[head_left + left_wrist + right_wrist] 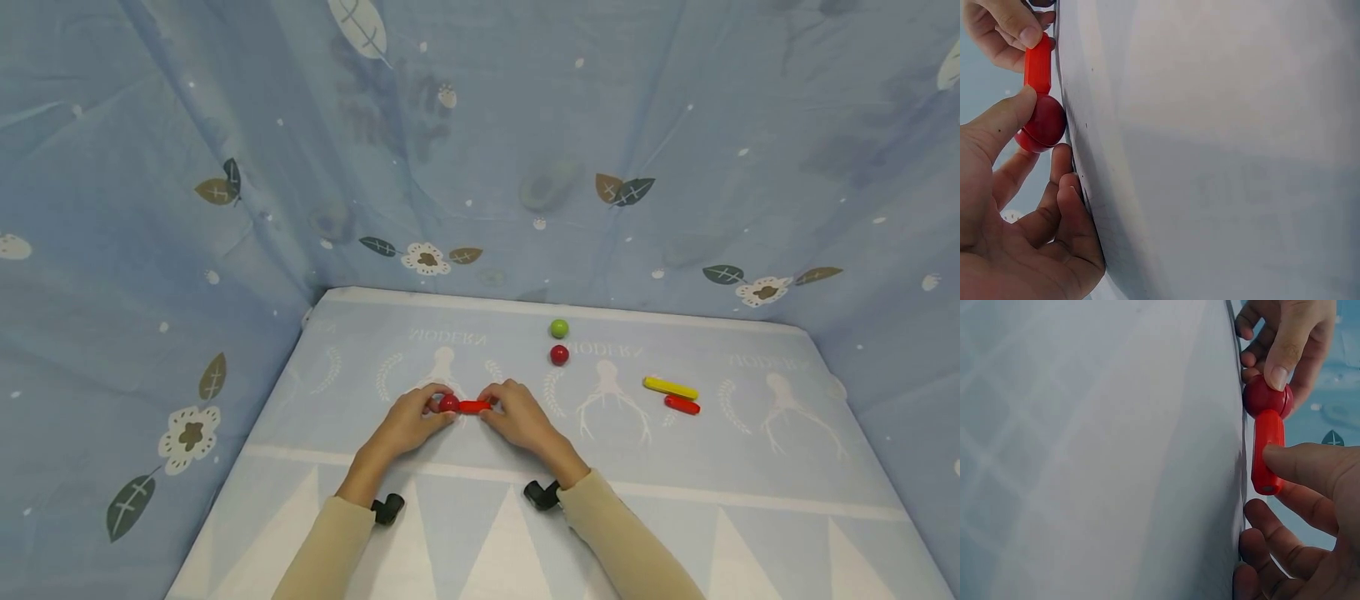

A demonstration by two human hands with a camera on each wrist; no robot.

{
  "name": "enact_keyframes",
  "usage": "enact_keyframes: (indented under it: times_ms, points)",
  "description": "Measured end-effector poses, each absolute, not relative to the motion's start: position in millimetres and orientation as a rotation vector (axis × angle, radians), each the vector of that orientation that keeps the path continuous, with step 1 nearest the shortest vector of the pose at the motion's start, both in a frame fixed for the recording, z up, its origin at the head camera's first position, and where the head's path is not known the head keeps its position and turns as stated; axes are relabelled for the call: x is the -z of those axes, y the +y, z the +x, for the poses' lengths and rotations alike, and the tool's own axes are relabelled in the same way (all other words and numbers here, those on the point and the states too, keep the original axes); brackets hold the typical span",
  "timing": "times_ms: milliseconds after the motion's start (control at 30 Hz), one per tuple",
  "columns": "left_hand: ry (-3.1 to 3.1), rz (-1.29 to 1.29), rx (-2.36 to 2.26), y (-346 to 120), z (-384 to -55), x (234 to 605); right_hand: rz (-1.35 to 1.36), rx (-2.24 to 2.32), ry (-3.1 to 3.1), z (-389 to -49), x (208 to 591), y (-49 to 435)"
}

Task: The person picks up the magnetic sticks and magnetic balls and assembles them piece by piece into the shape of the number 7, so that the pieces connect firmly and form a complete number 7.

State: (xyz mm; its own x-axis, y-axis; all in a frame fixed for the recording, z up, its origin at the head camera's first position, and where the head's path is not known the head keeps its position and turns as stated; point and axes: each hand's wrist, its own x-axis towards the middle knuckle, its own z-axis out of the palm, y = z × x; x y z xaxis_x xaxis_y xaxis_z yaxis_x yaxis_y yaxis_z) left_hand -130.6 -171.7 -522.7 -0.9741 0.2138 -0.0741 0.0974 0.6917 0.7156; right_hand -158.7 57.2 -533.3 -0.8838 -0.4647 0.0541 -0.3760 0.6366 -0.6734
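Between thumb and fingers, my left hand (408, 421) pinches a dark red ball (448, 403) low over the cloth. A seam line runs round the ball (1046, 122) in the left wrist view. My right hand (520, 417) pinches a short bright red rod (473, 407) with faceted sides. One end of the rod (1267, 434) meets the ball, and its other end shows a small dark spot in the right wrist view. Ball and rod lie in a line between the two hands.
Farther back stand a green ball (559, 328) and another red ball (559, 355). To the right lie a yellow rod (671, 388) and a second short red rod (682, 405). A patterned cloth covers the table (480, 454), with blue curtains (480, 150) behind and at the sides.
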Motion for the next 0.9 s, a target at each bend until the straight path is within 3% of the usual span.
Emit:
enact_keyframes:
  times_ms: [900]
  points:
    - [2.732, 0.227, -1.142, -173, -134, 525, -0.629, 1.152, 2.729, -154, 524, 77]
